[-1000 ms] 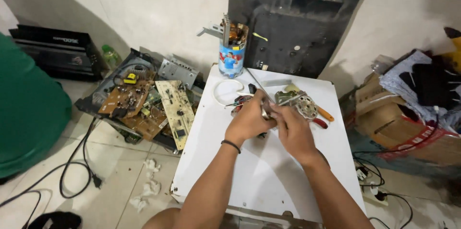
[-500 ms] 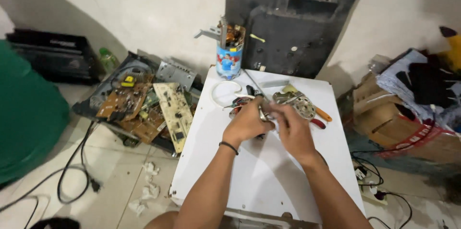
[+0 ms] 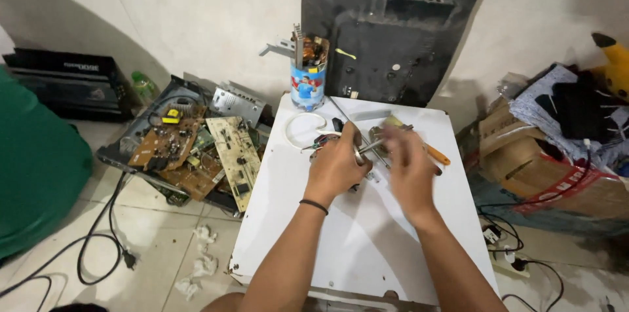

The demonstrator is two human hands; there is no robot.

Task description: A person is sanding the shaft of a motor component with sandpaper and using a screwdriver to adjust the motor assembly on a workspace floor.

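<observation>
Right hand (image 3: 407, 166) is blurred, shifted off the joint grip since earlier | left hand (image 3: 339, 166) closed on small metal part (image 3: 364, 149), right's grip untellable | work unfinished | pliers (image 3: 429, 149) just beyond | tool can (image 3: 308, 83) farther | white tabletop (image 3: 367, 246) beneath.

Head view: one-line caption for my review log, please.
Both hands, left hand and blurred right hand, work a small metal tool over a white table, circuit boards beside.

Even indoor light, soft shadows on wall, right hand (image 3: 407, 163) motion-blurred
</observation>
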